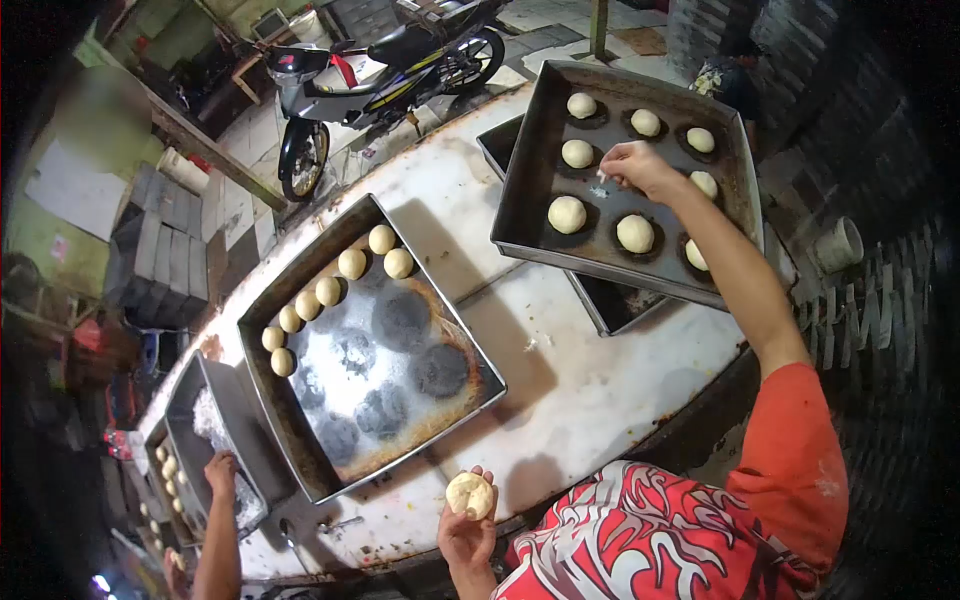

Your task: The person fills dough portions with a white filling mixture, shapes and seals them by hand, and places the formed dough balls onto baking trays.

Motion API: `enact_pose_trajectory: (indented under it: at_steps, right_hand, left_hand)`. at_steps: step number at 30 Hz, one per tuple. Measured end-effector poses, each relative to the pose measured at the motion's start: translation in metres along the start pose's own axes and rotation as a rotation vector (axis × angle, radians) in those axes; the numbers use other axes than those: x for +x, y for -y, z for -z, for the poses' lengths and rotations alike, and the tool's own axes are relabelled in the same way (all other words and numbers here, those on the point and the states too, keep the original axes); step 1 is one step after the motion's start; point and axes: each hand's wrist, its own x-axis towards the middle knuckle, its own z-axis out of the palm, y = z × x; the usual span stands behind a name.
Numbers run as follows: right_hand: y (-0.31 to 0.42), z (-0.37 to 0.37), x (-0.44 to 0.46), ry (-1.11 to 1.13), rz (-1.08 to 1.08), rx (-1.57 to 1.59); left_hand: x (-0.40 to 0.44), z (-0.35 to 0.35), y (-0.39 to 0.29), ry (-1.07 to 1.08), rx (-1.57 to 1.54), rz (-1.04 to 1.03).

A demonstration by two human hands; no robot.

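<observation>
My left hand [467, 535] holds a piece of dough [470, 496], flattened and uneven on top, near the table's front edge. Over the right tray [530, 238], my right hand [632, 168] has its fingertips pinched together with a small white bit [602, 176] at them; I cannot make out what it is. Round dough balls stand spaced apart in that tray, one [567, 214] below my right hand and another [577, 153] just left of it. In the middle tray [400, 461], several smaller dough balls [328, 290] line the far left sides.
At the lower left, a co-worker's hand [222, 472] reaches to a tray [262, 462] of white powder, with more dough balls [170, 467] beyond. A dark tray [610, 322] lies under the right tray. A motorcycle [385, 80] stands behind the white table [560, 390].
</observation>
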Motion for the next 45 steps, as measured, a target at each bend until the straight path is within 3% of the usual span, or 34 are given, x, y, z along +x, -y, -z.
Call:
enact_pose_trajectory:
  at_steps: [1,2,4,5,9,12,15,17,18,19,21,22,25,27,28,29,31,35,37,38,41,44,45]
  right_hand:
    - [0.013,0.004,-0.004,0.079,-0.053,0.42]
    - [0.028,0.002,-0.009,0.098,-0.048,0.412]
    - [0.087,-0.01,-0.043,0.143,0.124,0.746]
    - [0.115,-0.017,-0.06,0.227,0.237,0.77]
    - [0.196,-0.105,-0.123,0.137,0.587,0.785]
    - [0.212,-0.219,-0.149,0.205,0.557,0.652]
    - [0.181,-0.329,-0.141,0.216,0.575,0.11]
    - [0.133,-0.368,-0.126,0.347,0.534,-0.256]
    - [0.113,-0.375,-0.12,0.181,0.637,-0.354]
    - [0.114,-0.374,-0.125,0.012,0.738,-0.451]
    - [0.128,-0.341,-0.139,0.001,0.542,-0.349]
    - [0.132,-0.324,-0.143,-0.042,0.307,-0.287]
    - [0.118,-0.259,-0.17,-0.38,0.276,-0.235]
    - [0.063,-0.231,-0.174,-0.401,0.268,-0.268]
    - [0.051,-0.227,-0.188,-0.338,0.276,-0.496]
    - [0.029,-0.229,-0.193,-0.238,0.316,-0.458]
    - [0.02,-0.231,-0.205,-0.184,0.6,-0.648]
    - [0.001,-0.241,-0.2,-0.21,0.575,-0.663]
    - [0.003,-0.242,-0.194,-0.137,0.246,-0.66]
    - [0.005,-0.245,-0.189,-0.156,0.097,-0.332]
    - [0.076,-0.26,-0.188,-0.172,0.225,0.2]
    - [0.144,-0.305,-0.176,0.054,0.422,0.209]
    - [0.164,-0.323,-0.178,0.127,0.365,0.134]
  left_hand:
    - [0.001,0.0,-0.002,0.005,-0.029,-0.006]
    - [0.002,-0.001,-0.003,0.006,-0.052,-0.005]
    - [0.004,-0.002,-0.005,0.038,-0.06,-0.001]
    - [0.004,-0.003,-0.007,0.08,-0.053,0.01]
    - [0.0,0.0,-0.021,0.201,-0.019,0.063]
    - [-0.008,0.018,-0.04,0.197,-0.099,0.079]
    - [-0.02,0.046,-0.064,0.223,-0.102,0.061]
    - [-0.032,0.079,-0.081,0.148,-0.06,-0.025]
    - [-0.037,0.09,-0.091,0.139,-0.096,-0.063]
    - [-0.04,0.101,-0.1,0.151,-0.105,-0.056]
    - [-0.046,0.12,-0.112,0.101,-0.095,-0.114]
    - [-0.048,0.124,-0.118,0.093,-0.099,-0.112]
    - [-0.045,0.134,-0.129,0.127,-0.081,-0.077]
    - [-0.043,0.13,-0.13,0.17,-0.073,-0.041]
    - [-0.043,0.126,-0.132,0.162,-0.06,-0.041]
    - [-0.043,0.124,-0.134,0.149,-0.047,-0.049]
    - [-0.038,0.125,-0.135,0.187,-0.021,-0.017]
    - [-0.038,0.128,-0.138,0.219,0.001,0.022]
    - [-0.043,0.131,-0.143,0.216,0.032,0.033]
    - [-0.046,0.134,-0.145,0.207,0.027,0.012]
    - [-0.051,0.139,-0.146,0.202,-0.038,-0.036]
    - [-0.056,0.142,-0.14,0.169,-0.044,-0.041]
    - [-0.056,0.139,-0.139,0.172,-0.034,-0.039]
